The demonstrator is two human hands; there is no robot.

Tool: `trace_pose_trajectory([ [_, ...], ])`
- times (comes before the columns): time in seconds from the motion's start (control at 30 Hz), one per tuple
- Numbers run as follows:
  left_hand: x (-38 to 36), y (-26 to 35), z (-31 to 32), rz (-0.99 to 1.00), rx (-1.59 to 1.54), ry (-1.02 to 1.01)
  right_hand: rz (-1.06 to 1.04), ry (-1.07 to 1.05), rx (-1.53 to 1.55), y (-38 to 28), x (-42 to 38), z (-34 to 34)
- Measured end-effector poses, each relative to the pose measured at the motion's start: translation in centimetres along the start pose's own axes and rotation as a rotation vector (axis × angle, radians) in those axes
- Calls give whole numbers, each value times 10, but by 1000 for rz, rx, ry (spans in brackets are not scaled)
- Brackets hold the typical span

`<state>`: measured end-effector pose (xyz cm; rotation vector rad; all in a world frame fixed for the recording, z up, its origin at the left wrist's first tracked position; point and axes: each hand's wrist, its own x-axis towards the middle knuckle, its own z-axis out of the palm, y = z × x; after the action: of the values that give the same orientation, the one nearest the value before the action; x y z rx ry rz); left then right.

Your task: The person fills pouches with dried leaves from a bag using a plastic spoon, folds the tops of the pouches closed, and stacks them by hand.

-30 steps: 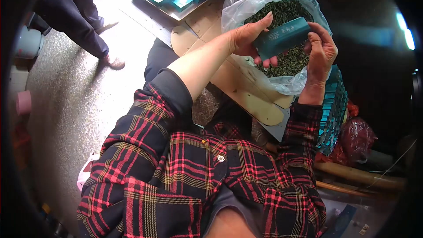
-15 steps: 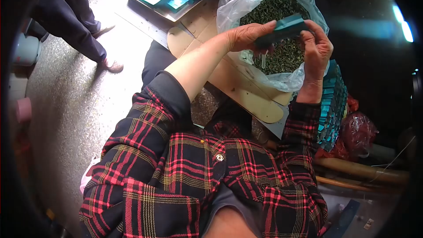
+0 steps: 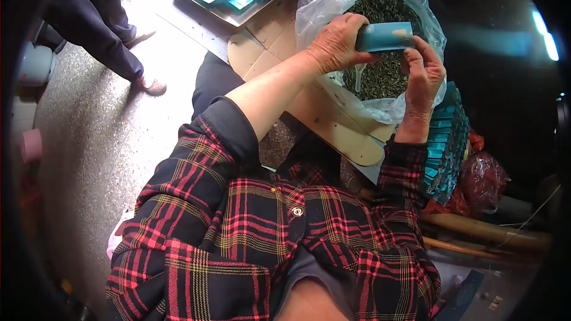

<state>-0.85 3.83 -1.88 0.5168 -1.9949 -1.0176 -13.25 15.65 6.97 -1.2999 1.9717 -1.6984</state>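
Observation:
A teal foil pouch is stretched between both hands above the bag, its lighter printed face turned up. My left hand pinches its left end between thumb and fingers. At the opposite end, the fingers of my right hand are closed on the edge. Below lies a clear plastic bag filled with dark dried leaves, which look like tea. A small translucent scoop sticks up at the near side of the leaves; its lower part is hard to make out.
Several teal pouches lie in a shallow tray at the top. Cardboard lies under the bag. To the right stands a dense stack of teal pouches, beside a red plastic bag. Another person's legs are at upper left.
The pouch has rotated so its lighter printed face shows instead of its dark edge. My left hand has turned and shifted slightly up; my right hand has lowered a little.

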Motion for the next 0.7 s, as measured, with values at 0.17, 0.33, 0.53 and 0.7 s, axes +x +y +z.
trace_pose_trajectory([
  [0.17, -4, 1, -3, 47, 94, 55, 73, -72, -153, 4, 2, 2],
  [0.33, -2, -1, -1, 108, 210, 122, -240, 139, -332, 7, 2, 5],
  [0.53, -3, 7, -5, 163, 340, 119, -425, 247, -348, 3, -4, 20],
  [0.7, -3, 19, -16, 258, 362, 165, -373, 189, -373, -19, -7, 25],
])
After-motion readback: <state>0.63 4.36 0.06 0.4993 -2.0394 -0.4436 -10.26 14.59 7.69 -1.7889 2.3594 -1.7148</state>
